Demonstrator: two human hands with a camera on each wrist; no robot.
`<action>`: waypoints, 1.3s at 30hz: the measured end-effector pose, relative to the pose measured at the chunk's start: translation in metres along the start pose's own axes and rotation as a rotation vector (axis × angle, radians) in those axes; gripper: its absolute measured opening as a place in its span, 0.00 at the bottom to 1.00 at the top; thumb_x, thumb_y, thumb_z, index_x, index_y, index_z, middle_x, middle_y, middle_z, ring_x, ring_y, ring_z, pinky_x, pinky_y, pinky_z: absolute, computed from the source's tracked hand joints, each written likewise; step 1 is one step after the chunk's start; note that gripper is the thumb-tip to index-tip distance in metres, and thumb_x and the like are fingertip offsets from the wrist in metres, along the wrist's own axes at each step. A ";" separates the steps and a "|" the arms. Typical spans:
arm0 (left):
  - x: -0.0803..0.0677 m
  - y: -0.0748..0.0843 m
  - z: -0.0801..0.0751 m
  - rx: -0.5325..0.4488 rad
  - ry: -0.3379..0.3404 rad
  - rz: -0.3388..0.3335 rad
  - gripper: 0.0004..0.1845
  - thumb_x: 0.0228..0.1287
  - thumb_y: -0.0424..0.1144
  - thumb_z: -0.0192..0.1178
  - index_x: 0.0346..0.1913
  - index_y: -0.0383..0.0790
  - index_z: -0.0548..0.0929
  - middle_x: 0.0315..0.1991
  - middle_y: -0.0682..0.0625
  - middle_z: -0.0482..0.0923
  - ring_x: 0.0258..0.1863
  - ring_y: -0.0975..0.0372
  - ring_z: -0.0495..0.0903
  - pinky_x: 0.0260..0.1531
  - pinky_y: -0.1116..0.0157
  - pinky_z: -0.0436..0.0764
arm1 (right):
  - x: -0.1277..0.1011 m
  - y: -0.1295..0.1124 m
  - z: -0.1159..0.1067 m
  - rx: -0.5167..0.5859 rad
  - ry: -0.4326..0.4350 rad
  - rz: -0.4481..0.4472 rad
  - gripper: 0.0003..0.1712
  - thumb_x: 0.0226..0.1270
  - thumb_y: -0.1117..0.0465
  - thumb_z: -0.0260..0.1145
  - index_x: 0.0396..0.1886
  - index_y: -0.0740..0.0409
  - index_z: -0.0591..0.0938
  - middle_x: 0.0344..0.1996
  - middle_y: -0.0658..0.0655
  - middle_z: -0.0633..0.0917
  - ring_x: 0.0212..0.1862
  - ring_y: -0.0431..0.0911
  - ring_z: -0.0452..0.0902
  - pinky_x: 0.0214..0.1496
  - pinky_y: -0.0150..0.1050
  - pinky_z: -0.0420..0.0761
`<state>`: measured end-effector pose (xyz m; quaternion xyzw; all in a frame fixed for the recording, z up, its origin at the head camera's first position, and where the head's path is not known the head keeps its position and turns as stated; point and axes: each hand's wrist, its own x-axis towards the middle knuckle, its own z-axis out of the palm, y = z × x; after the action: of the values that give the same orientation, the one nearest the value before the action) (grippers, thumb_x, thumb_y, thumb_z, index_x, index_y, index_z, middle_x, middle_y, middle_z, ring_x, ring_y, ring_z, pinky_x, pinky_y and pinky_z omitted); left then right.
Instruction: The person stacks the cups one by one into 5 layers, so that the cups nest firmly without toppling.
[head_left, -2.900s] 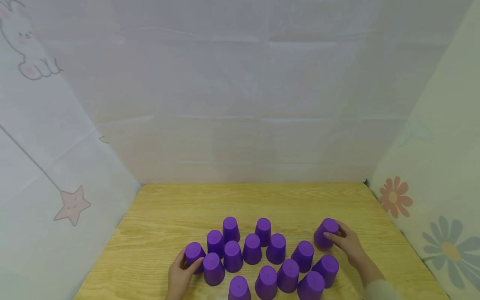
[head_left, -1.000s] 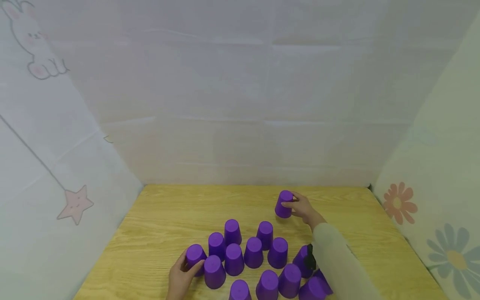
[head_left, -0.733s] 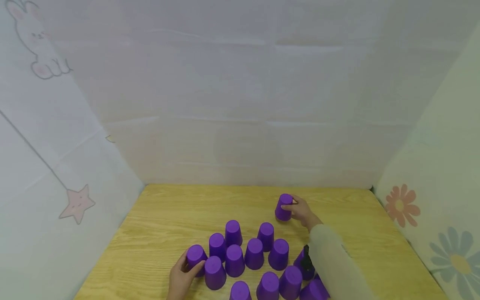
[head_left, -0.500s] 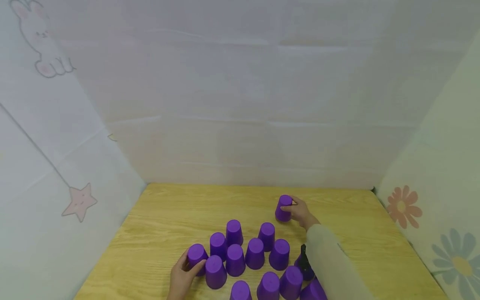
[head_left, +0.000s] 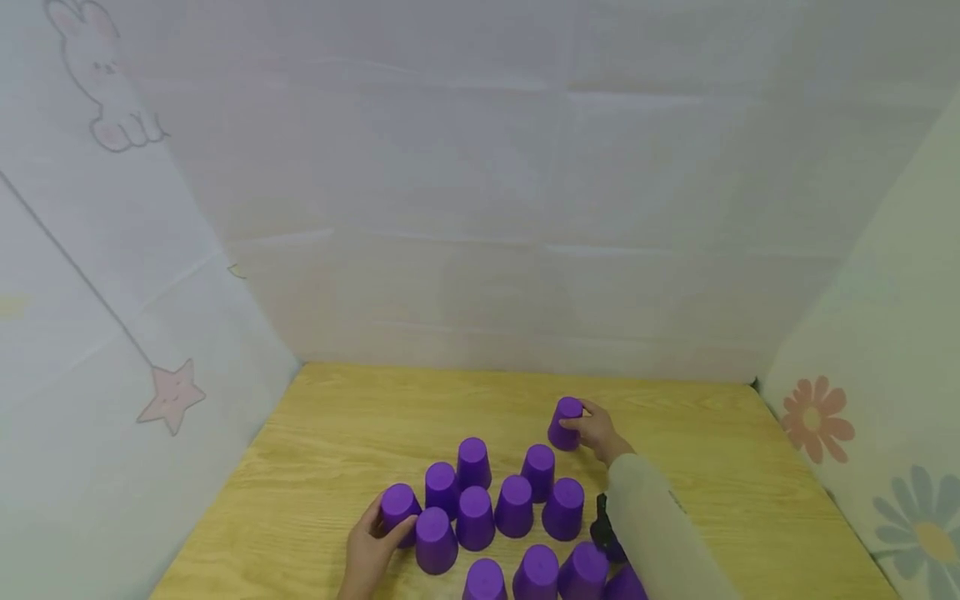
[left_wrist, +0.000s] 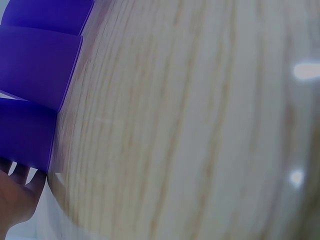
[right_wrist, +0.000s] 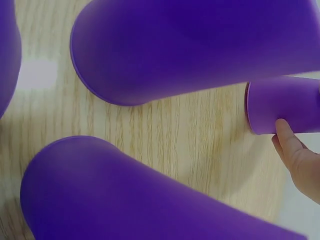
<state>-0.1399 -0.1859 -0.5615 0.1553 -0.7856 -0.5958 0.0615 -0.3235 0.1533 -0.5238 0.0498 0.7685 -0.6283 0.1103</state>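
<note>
Head view: enclosure walls [head_left: 480, 208] pale, printed with rabbit [head_left: 105, 83], star [head_left: 171, 395], flowers [head_left: 817, 417]. Wooden worktop [head_left: 360, 417] below. Cluster [head_left: 517, 521] of purple cups, all upside down, packed close at near edge; some touching, some just apart. Sleeve [head_left: 660, 542] crossing cluster's right side, hiding a few cups.

Far cup [head_left: 565, 422] standing apart, just beyond cluster toward back wall, upright on its rim. Right hand [head_left: 596, 431] curled round its side, fingers on upper wall, thumb side hidden. Whether rim fully down on worktop: cannot tell, looks seated.

Left cup [head_left: 397, 509] at cluster's left edge. Left hand [head_left: 372, 546] wrapped loosely round its near side, thumb and fingers bent against wall.

Right wrist view: far cup [right_wrist: 282, 105] small at right, a fingertip [right_wrist: 286, 131] on its wall; two larger cups filling frame nearer the lens.

Left wrist view: mostly worktop grain; left cup [left_wrist: 25, 132] at lower left with the hand [left_wrist: 15, 197] below it.

Handling judgement: thin plastic, very light, fairly stiff but wall likely to flex if squeezed; smooth, slightly slippery; easily tipped. Best hold: round the tapered wall near closed top, light pinch.
</note>
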 end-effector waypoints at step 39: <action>0.003 -0.002 0.000 0.004 -0.018 -0.016 0.36 0.54 0.52 0.66 0.63 0.40 0.70 0.57 0.40 0.75 0.56 0.50 0.75 0.54 0.61 0.78 | -0.012 -0.044 -0.009 -0.089 -0.063 -0.002 0.40 0.65 0.61 0.60 0.71 0.65 0.52 0.69 0.75 0.53 0.69 0.69 0.50 0.67 0.61 0.61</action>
<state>-0.1419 -0.1875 -0.5640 0.1566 -0.7859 -0.5961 0.0494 -0.3220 0.1541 -0.4776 0.0241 0.7918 -0.5950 0.1361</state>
